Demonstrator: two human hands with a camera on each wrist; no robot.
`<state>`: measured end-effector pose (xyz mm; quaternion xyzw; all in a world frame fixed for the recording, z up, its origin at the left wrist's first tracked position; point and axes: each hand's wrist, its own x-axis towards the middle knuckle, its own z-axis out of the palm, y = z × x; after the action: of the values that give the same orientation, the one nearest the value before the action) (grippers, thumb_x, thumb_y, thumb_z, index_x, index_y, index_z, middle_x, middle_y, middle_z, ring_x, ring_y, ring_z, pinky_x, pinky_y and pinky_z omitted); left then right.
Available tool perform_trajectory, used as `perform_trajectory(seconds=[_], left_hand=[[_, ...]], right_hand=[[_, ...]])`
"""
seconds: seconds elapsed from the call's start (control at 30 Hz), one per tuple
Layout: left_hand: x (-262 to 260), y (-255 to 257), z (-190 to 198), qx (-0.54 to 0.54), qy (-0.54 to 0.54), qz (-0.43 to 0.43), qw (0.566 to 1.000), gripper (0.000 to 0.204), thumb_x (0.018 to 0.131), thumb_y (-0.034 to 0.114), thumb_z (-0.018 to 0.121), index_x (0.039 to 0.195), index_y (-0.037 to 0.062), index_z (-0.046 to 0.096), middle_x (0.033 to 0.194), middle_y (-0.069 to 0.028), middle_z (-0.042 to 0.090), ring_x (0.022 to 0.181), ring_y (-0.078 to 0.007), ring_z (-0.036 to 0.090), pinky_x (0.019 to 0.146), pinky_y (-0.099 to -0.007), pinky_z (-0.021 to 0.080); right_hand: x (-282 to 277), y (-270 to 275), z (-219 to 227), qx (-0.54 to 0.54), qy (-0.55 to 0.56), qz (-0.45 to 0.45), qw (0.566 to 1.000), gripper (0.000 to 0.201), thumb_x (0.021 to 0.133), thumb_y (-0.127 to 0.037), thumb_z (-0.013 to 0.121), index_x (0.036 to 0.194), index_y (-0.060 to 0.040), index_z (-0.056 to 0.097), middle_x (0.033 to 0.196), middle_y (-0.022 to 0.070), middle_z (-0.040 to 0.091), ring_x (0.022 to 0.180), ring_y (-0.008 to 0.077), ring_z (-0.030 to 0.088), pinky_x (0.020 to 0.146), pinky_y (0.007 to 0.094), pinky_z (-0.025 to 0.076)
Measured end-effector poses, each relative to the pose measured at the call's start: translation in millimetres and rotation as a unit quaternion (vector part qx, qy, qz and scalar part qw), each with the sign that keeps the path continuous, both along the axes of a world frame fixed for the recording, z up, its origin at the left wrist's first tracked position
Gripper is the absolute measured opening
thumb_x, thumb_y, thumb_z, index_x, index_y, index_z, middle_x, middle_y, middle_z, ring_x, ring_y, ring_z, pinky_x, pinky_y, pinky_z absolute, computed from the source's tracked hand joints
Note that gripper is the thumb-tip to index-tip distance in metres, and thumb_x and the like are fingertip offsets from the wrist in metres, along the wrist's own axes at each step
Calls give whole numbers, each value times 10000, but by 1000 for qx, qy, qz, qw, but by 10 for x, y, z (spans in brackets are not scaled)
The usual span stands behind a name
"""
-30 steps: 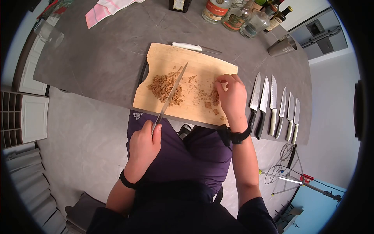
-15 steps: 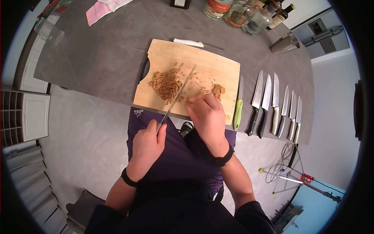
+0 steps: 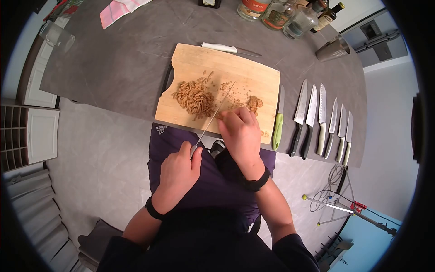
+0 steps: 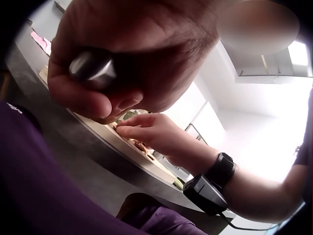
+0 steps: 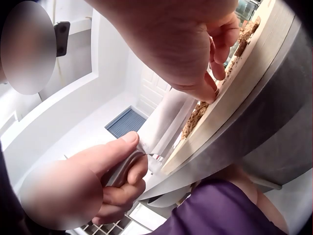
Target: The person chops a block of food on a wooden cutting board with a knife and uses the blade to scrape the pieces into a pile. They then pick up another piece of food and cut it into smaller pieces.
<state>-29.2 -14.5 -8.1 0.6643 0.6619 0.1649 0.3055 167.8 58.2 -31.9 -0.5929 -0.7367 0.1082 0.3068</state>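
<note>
In the head view, my left hand [image 3: 176, 177] grips the handle of a long thin knife, whose blade [image 3: 217, 111] slants over the cutting board [image 3: 170, 113]. The metal handle end [image 4: 93, 68] shows inside the curled fingers in the left wrist view. My right hand [image 3: 242, 138] is at the board's near edge, beside the blade. Its thumb and fingertips pinch a small brown piece [image 3: 220, 115] against the wood, largely hidden by the fingers. A heap of brown strips [image 3: 195, 97] lies left of the blade; a smaller clump [image 3: 254, 104] lies beyond the right hand.
A green-handled knife [image 3: 277, 131] lies along the board's right edge, with several more knives [image 3: 321, 113] farther right. A white-handled knife [image 3: 219, 47] is behind the board. Bottles [image 3: 274, 17], a metal cup [image 3: 333, 49] and a striped cloth [image 3: 118, 11] are farther back.
My right hand has moved left from the board's right side to beside the blade, uncovering the green-handled knife and the clump. My left hand and the knife have shifted right.
</note>
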Motion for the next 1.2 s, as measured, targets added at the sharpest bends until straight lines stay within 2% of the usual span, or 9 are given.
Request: perform_trajectory(seconds=[0.33, 0.43, 0.83, 1.2], left_hand=[[-57, 52, 95, 11, -21, 17, 1000, 317, 1123, 276, 651, 946, 30, 559, 647, -172, 662, 610, -447, 696, 558, -552, 535], [-69, 54, 74, 17, -15, 12, 1000, 314, 1123, 273, 651, 948, 29, 560, 646, -174, 662, 615, -452, 696, 561, -555, 538], [15, -34, 40, -12, 9, -6, 1000, 324, 1128, 301, 637, 952, 36, 573, 641, -192, 663, 607, -451, 701, 548, -553, 546], [4, 27, 29, 10, -1, 0, 1000, 325, 1124, 301, 644, 949, 37, 571, 641, -189, 663, 605, -445, 701, 544, -544, 544]], right_hand=[[45, 50, 89, -7, 29, 2, 1000, 90, 928, -113, 839, 996, -60, 813, 959, 87, 693, 927, 337, 685, 812, 460, 566], [57, 26, 130, -59, 56, -6, 997, 101, 938, -122, 828, 999, -48, 798, 932, 90, 669, 913, 339, 682, 822, 457, 561], [-4, -110, 145, -38, 3, -21, 999, 226, 885, -149, 872, 1082, -56, 809, 995, 97, 672, 934, 333, 674, 827, 454, 566], [-55, -82, 7, -22, -5, -50, 998, 181, 884, -151, 878, 1018, -66, 791, 949, 90, 673, 907, 330, 669, 821, 460, 554]])
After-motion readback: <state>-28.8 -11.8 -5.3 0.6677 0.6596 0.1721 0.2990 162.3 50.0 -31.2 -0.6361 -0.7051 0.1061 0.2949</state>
